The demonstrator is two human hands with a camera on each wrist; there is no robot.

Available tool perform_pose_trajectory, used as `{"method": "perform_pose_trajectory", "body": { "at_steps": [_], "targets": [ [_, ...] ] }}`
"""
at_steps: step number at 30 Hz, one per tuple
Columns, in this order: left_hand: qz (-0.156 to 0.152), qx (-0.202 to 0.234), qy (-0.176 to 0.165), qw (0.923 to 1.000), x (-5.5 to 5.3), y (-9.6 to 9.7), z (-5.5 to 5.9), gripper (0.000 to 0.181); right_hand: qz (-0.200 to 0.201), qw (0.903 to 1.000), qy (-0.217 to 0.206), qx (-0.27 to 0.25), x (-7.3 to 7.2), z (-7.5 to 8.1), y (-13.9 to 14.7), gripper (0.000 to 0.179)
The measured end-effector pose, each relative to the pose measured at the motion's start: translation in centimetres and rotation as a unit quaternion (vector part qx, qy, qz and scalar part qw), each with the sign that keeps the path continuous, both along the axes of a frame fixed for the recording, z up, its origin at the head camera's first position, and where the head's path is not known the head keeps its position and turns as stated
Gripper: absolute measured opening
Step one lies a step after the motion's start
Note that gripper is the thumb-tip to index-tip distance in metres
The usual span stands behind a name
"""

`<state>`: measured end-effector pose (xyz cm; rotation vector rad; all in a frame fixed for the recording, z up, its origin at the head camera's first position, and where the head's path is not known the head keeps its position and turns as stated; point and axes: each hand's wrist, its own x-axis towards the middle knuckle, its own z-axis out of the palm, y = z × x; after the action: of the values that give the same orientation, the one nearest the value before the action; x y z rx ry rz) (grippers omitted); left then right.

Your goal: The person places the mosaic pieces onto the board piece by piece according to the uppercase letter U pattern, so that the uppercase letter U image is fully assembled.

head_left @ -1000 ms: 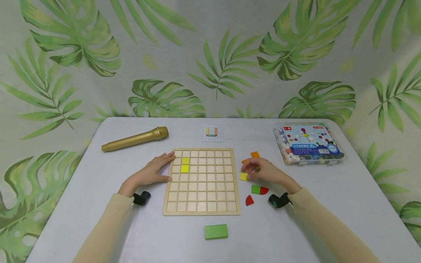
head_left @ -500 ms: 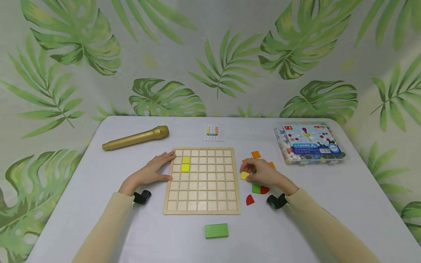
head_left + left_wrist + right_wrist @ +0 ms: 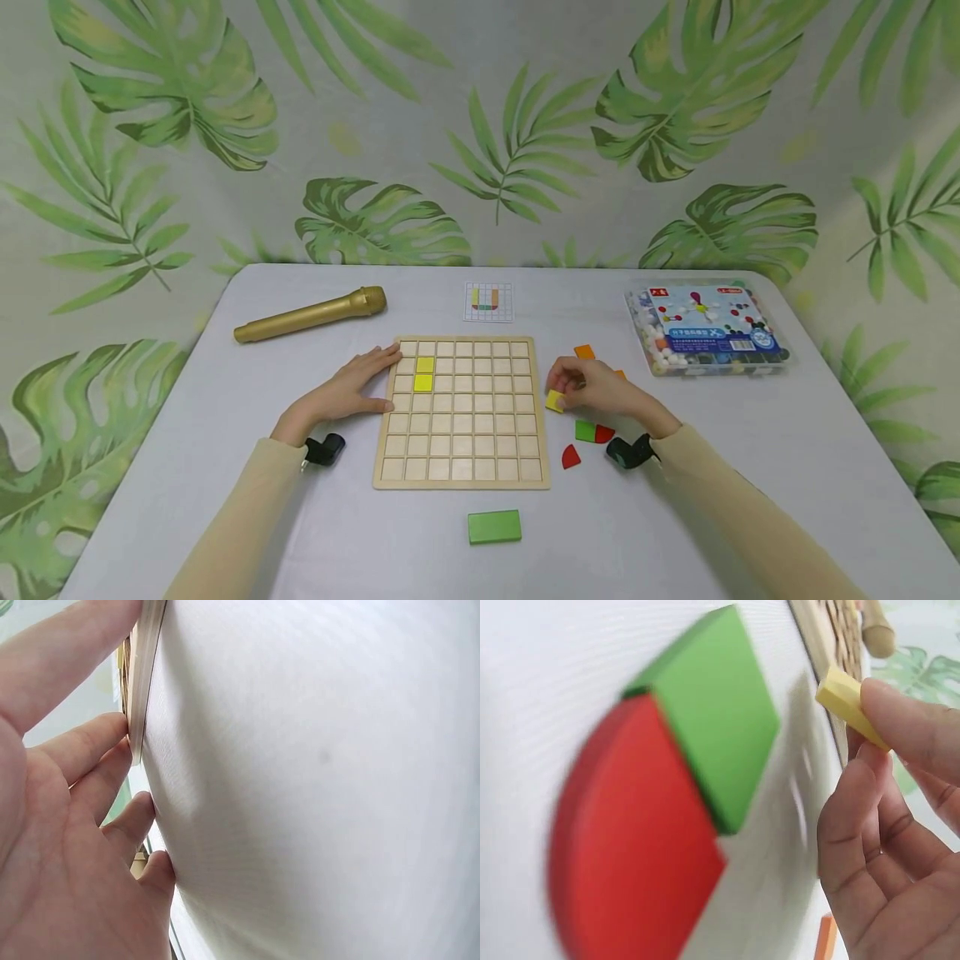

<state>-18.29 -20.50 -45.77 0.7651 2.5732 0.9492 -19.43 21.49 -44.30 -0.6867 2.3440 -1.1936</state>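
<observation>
My right hand pinches a yellow square tile just right of the wooden grid board. In the right wrist view the thumb and fingers hold this tile tilted, raised above the cloth. My left hand rests at the board's left edge with fingers spread, and the left wrist view has its fingertips against the board's side. Two yellow tiles sit one below the other in the board's second column. A green square tile touches a red quarter-round tile below my right hand.
Another red quarter-round tile lies nearer. Orange tiles lie partly hidden behind my right hand. A pattern card and gold microphone are at the back; a clear box of beads stands back right. A green block lies in front.
My right hand has picked the yellow tile up off the cloth, tilting it and moving slightly left toward the board. The left hand has stayed still.
</observation>
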Motion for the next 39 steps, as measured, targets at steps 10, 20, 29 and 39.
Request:
{"method": "perform_pose_trajectory", "body": {
  "at_steps": [10,20,29,39],
  "targets": [
    [0.001,-0.003,-0.001,1.0,-0.1,-0.1,-0.3,0.08,0.012,0.9991,-0.026,-0.032,-0.7,0.6,-2.5,0.015],
    [0.0,-0.004,0.002,1.0,-0.1,-0.2,-0.5,0.081,0.036,0.9975,-0.02,-0.057,-2.0,0.3,-6.7,0.012],
    [0.003,-0.004,0.002,1.0,-0.1,-0.1,-0.2,0.081,0.089,0.9929,0.007,-0.079,-2.9,0.1,-10.7,0.009],
    [0.002,-0.003,0.006,1.0,-0.1,-0.1,-0.3,0.08,0.098,0.9941,-0.022,-0.042,-2.9,0.2,-15.8,0.009]
  ]
}}
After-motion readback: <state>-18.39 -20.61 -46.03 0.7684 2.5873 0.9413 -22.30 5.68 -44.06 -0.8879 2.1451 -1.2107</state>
